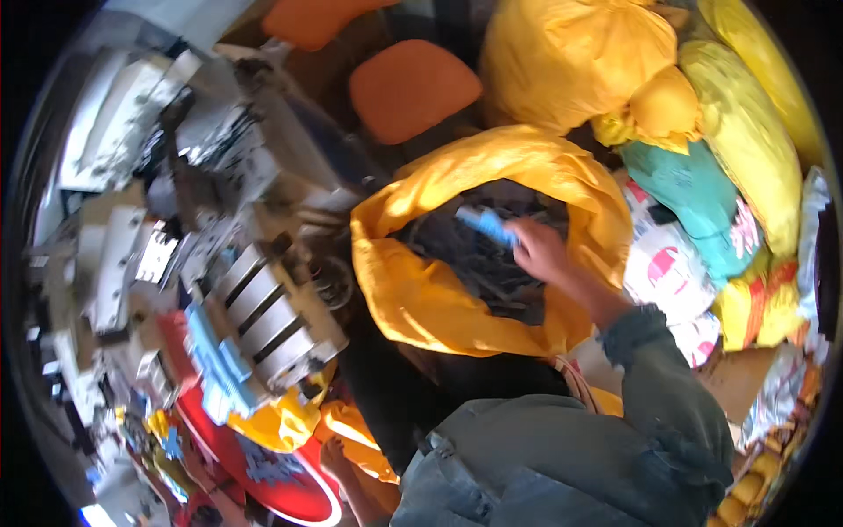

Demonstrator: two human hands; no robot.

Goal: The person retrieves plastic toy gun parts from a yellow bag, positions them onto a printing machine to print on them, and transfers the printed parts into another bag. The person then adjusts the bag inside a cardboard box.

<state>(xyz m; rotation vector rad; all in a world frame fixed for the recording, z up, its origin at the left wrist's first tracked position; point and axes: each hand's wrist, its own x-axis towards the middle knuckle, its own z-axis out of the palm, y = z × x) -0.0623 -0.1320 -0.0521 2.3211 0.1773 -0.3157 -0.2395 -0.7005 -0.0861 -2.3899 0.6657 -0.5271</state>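
Note:
My right hand (542, 252) is closed on a light blue, elongated plastic-looking piece (486, 225), held over the mouth of a large orange sack (399, 312). Many dark grey, thin pieces (479, 281) lie inside that sack, its edge rolled outward. Low on the left, my left hand (334, 457) is beside a red tub with a pale rim (327, 505). Its fingers are blurred, so whether it holds anything cannot be made out. Small blue-grey pieces (274, 472) lie in the tub, and crumpled orange plastic (356, 439) is next to the hand.
A cluttered bench on the left carries a slotted block (263, 307) and light blue pieces (219, 360). Orange seats (414, 90) stand beyond the sack. Tied orange (571, 61), yellow (742, 132) and green (685, 198) bags crowd the right.

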